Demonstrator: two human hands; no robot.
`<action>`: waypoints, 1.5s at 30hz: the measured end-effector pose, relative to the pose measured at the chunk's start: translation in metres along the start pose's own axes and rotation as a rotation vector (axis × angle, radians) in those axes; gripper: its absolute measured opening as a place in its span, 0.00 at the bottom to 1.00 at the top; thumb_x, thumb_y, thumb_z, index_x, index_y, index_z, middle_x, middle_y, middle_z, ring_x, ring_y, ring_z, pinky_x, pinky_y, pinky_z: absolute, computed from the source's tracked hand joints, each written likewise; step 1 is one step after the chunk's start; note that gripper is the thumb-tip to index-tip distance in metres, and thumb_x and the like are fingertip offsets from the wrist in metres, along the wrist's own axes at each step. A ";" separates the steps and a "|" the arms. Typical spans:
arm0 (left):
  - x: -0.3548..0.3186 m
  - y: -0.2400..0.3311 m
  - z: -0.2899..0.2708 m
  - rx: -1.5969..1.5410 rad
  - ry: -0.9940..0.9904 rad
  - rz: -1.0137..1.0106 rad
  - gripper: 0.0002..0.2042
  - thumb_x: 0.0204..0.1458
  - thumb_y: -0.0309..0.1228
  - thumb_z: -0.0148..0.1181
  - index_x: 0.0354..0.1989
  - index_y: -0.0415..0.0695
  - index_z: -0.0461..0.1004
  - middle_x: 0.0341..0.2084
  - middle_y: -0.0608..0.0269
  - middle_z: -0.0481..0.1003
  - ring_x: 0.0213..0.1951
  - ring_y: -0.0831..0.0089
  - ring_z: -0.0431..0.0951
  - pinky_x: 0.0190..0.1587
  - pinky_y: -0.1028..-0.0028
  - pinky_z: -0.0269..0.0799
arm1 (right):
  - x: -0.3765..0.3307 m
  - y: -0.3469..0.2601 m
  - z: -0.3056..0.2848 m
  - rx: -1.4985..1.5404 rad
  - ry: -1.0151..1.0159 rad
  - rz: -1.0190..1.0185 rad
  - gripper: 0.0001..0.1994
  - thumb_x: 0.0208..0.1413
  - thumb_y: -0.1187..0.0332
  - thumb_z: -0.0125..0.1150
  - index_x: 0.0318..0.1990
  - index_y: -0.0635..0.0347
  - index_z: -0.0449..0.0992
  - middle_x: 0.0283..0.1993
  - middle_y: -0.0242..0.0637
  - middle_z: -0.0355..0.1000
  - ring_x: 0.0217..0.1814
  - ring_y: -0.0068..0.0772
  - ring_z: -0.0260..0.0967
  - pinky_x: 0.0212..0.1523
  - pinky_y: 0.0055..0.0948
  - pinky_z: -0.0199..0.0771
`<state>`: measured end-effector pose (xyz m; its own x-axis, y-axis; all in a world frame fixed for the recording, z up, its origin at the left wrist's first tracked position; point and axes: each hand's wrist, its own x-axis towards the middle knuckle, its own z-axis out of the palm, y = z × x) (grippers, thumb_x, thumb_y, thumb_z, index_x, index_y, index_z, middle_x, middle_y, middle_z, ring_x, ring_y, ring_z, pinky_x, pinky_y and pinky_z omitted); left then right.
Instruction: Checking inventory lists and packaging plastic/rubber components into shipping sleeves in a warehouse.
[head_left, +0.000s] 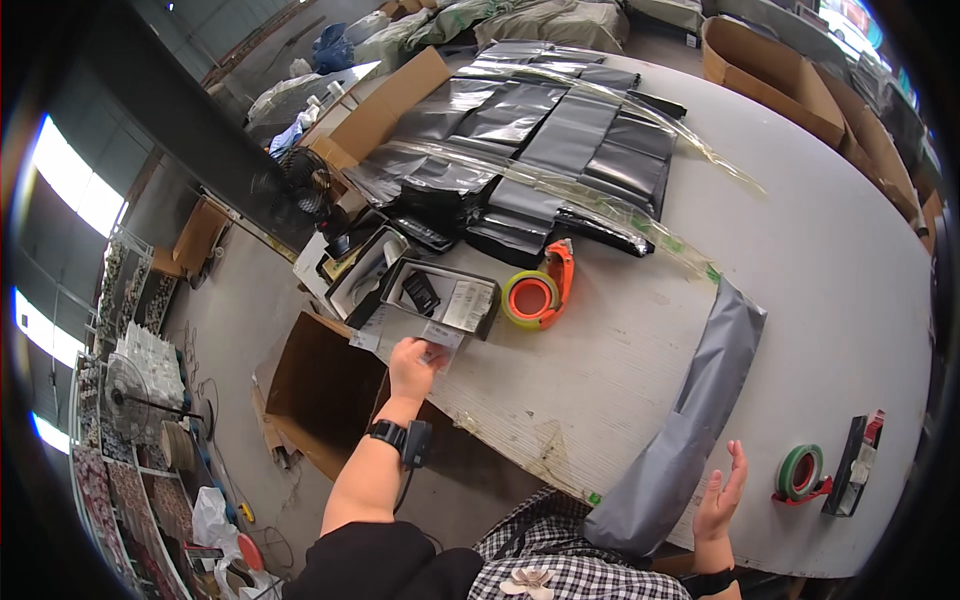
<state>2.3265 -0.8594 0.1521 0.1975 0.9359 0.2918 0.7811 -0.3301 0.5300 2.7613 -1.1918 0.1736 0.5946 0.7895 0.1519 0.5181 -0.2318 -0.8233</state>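
My left hand [416, 366] is at the table's near left edge, its fingers closed on a thin whitish slip [443, 335] that looks like paper or clear film. Just beyond it stands an open black-rimmed box [487, 318] with a small black item [420, 293] and a stack of white labels [468, 304] inside. My right hand [720, 497] is raised with its fingers stretched out, holding nothing. To its left lies a long grey plastic mailing bag [690, 410], reaching over the near edge of the table. Whether the hand touches the bag is unclear.
An orange tape dispenser [566, 272] stands right of the box. Stacks of dark plastic bags [575, 130] cover the far side. Another tape dispenser [800, 475] and a narrow black tray [852, 470] lie at right. A cardboard box [318, 385] sits below the left edge.
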 end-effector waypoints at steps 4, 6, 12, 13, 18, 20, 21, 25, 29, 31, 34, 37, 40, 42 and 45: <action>-0.002 -0.018 0.012 -0.293 -0.014 -0.180 0.11 0.37 0.23 0.75 0.30 0.39 0.81 0.33 0.58 0.75 0.33 0.65 0.78 0.38 0.71 0.75 | 0.009 -0.012 0.012 -0.028 -0.063 -0.031 0.27 0.69 0.60 0.45 0.67 0.72 0.57 0.66 0.52 0.61 0.70 0.47 0.57 0.71 0.42 0.51; 0.001 -0.020 0.018 -0.306 0.011 -0.183 0.11 0.36 0.22 0.75 0.29 0.38 0.81 0.33 0.58 0.76 0.33 0.67 0.79 0.38 0.72 0.76 | 0.012 -0.016 0.017 -0.036 -0.062 -0.040 0.27 0.69 0.60 0.46 0.66 0.74 0.58 0.65 0.54 0.62 0.69 0.48 0.58 0.71 0.42 0.52; 0.012 -0.023 0.004 -0.169 0.008 -0.179 0.08 0.38 0.26 0.75 0.27 0.39 0.81 0.29 0.58 0.76 0.33 0.61 0.77 0.38 0.69 0.73 | 0.017 -0.024 0.025 0.003 -0.057 -0.028 0.27 0.68 0.61 0.47 0.66 0.74 0.57 0.65 0.53 0.62 0.69 0.47 0.58 0.71 0.42 0.52; 0.021 -0.015 -0.005 -0.099 -0.057 -0.136 0.08 0.39 0.26 0.74 0.25 0.39 0.80 0.27 0.57 0.76 0.32 0.60 0.76 0.36 0.67 0.72 | 0.018 -0.025 0.023 -0.006 -0.058 -0.035 0.27 0.68 0.61 0.47 0.66 0.74 0.57 0.65 0.53 0.62 0.69 0.47 0.58 0.71 0.42 0.52; 0.036 0.054 -0.077 0.172 -0.041 0.215 0.08 0.39 0.27 0.73 0.23 0.42 0.77 0.26 0.58 0.74 0.34 0.56 0.74 0.38 0.63 0.69 | 0.023 -0.040 0.015 -0.051 -0.034 -0.074 0.24 0.66 0.64 0.51 0.64 0.72 0.63 0.64 0.52 0.63 0.67 0.47 0.60 0.69 0.41 0.55; 0.020 0.084 -0.101 0.173 -0.029 0.194 0.08 0.38 0.27 0.73 0.22 0.44 0.76 0.26 0.60 0.74 0.34 0.56 0.74 0.40 0.63 0.69 | 0.028 -0.052 0.013 -0.167 -0.093 -0.188 0.20 0.63 0.66 0.54 0.58 0.70 0.69 0.58 0.51 0.69 0.59 0.43 0.67 0.63 0.39 0.63; 0.008 0.098 -0.101 0.113 -0.013 0.204 0.08 0.38 0.27 0.73 0.22 0.44 0.77 0.27 0.60 0.75 0.34 0.57 0.74 0.40 0.63 0.69 | 0.031 -0.059 0.015 -0.171 -0.089 -0.187 0.20 0.63 0.66 0.54 0.58 0.70 0.69 0.58 0.51 0.69 0.59 0.43 0.67 0.63 0.39 0.63; -0.053 0.183 -0.059 -0.240 -0.055 0.347 0.08 0.38 0.28 0.74 0.27 0.52 0.82 0.28 0.67 0.76 0.34 0.65 0.75 0.37 0.69 0.70 | 0.036 -0.105 0.048 0.499 -0.709 -0.037 0.15 0.60 0.69 0.61 0.49 0.71 0.75 0.45 0.43 0.77 0.46 0.33 0.75 0.49 0.32 0.75; -0.089 0.251 0.009 -0.416 -0.173 0.584 0.17 0.40 0.29 0.75 0.41 0.56 0.82 0.42 0.66 0.72 0.42 0.67 0.72 0.43 0.69 0.71 | 0.020 -0.102 0.072 0.987 -0.569 0.523 0.12 0.61 0.70 0.61 0.48 0.70 0.77 0.46 0.39 0.78 0.48 0.28 0.74 0.48 0.30 0.76; -0.081 0.277 0.013 -0.448 -0.214 0.486 0.22 0.43 0.27 0.74 0.50 0.52 0.77 0.45 0.63 0.71 0.45 0.68 0.71 0.43 0.70 0.71 | 0.035 -0.097 0.053 0.814 -0.290 0.520 0.12 0.63 0.71 0.60 0.50 0.69 0.77 0.47 0.37 0.78 0.49 0.26 0.74 0.49 0.29 0.76; -0.086 0.272 0.030 -0.950 -0.721 -0.009 0.29 0.52 0.24 0.68 0.61 0.42 0.62 0.44 0.63 0.72 0.43 0.76 0.73 0.41 0.76 0.72 | 0.037 -0.082 0.023 0.691 -0.156 0.373 0.12 0.62 0.72 0.61 0.50 0.68 0.77 0.47 0.35 0.78 0.46 0.24 0.74 0.49 0.26 0.75; -0.092 0.285 0.048 -1.222 -1.054 -0.316 0.15 0.57 0.24 0.62 0.52 0.41 0.71 0.39 0.64 0.77 0.39 0.79 0.76 0.37 0.80 0.71 | 0.031 -0.079 -0.006 0.627 -0.082 0.209 0.11 0.61 0.74 0.61 0.50 0.68 0.77 0.47 0.34 0.78 0.47 0.23 0.74 0.49 0.25 0.74; -0.094 0.319 0.055 -1.229 -1.128 -0.403 0.08 0.58 0.26 0.62 0.45 0.41 0.74 0.35 0.64 0.79 0.35 0.80 0.77 0.32 0.82 0.69 | 0.022 -0.073 -0.035 0.597 -0.035 0.175 0.11 0.61 0.74 0.61 0.50 0.68 0.77 0.46 0.34 0.78 0.47 0.23 0.74 0.49 0.25 0.74; -0.097 0.336 0.061 -1.258 -1.148 -0.412 0.07 0.58 0.26 0.62 0.43 0.41 0.75 0.33 0.64 0.79 0.33 0.80 0.77 0.31 0.83 0.67 | 0.015 -0.073 -0.052 0.541 0.026 0.124 0.12 0.61 0.72 0.62 0.49 0.67 0.78 0.41 0.36 0.81 0.42 0.20 0.74 0.43 0.23 0.75; -0.101 0.353 0.069 -1.275 -1.161 -0.416 0.05 0.57 0.26 0.63 0.39 0.41 0.75 0.30 0.65 0.78 0.30 0.80 0.76 0.28 0.83 0.66 | 0.002 -0.060 -0.067 0.557 0.073 0.130 0.12 0.61 0.72 0.62 0.49 0.67 0.78 0.42 0.36 0.81 0.42 0.20 0.74 0.43 0.23 0.75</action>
<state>2.6227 -1.0622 0.2551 0.8446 0.3855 -0.3716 0.0939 0.5766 0.8116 2.7730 -1.2143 0.2604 0.6827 0.7290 0.0511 0.0475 0.0256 -0.9985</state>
